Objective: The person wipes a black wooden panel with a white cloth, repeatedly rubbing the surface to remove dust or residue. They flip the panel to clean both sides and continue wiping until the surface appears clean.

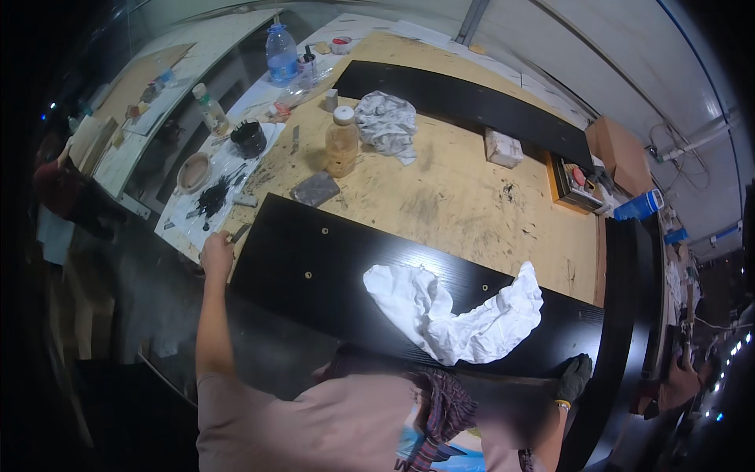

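Note:
A black board [362, 271] with brass-coloured fittings lies in front of me along the table's near edge. A crumpled white cloth [464, 322] rests on it. Beyond the board's left end, my bare left hand [218, 253] is closed on a small flat tool that looks like a putty knife [240, 234], its dark blade pointing toward the board. At the near right corner, my right hand [574, 378], in a dark glove, holds the board's edge; its fingertips lie on top and its thumb is hard to see. A grey block [314, 189] sits just past the board.
At left, a white sheet [177, 216] smeared black bears a round dish [194, 172] and a black tub [248, 139]. A jar [341, 145], a rag [387, 126] and a water bottle [281, 55] stand farther back. Another black board [448, 90] lies across the far side.

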Tool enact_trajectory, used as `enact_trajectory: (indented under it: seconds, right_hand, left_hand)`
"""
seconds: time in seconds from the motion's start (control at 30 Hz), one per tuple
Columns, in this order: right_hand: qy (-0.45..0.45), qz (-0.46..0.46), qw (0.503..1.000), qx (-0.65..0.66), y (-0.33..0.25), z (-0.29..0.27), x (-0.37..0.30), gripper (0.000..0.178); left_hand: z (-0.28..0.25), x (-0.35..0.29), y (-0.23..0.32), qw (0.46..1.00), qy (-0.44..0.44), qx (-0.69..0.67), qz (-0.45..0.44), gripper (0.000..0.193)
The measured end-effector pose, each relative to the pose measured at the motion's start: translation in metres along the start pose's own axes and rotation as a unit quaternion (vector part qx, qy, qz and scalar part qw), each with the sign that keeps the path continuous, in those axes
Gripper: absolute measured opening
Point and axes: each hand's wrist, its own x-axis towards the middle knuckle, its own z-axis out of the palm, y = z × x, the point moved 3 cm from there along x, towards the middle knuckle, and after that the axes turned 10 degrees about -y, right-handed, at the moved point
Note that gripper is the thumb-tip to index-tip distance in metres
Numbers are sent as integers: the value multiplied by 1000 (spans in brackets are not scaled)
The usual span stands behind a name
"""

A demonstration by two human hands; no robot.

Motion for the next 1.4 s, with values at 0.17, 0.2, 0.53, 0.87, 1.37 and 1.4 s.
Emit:
enact_trajectory:
  seconds: [0.17,0.2,0.53,0.87,1.37,1.4]
  right_hand:
    - [-23,64,997,-30,5,5,-5,41]
    - [-38,65,997,-26,3,2,-4,41]
    - [103,43,994,-9,-37,-18,-17,28]
    - [125,-1,987,101,-37,-28,-33,42]
    - [-131,243,926,258,129,90,-259,31]
    - [-145,251,923,251,131,99,-265,30]
  left_hand:
    - [0,11,6,994,-81,-76,-25,27]
    - [2,12,11,990,-104,-93,-32,27]
    - [-82,25,110,885,81,-408,208,13]
    - [-45,-268,497,632,-360,-428,536,22]
    - [105,-495,720,568,-196,-190,776,22]
    - [106,-498,715,562,-191,-182,784,22]
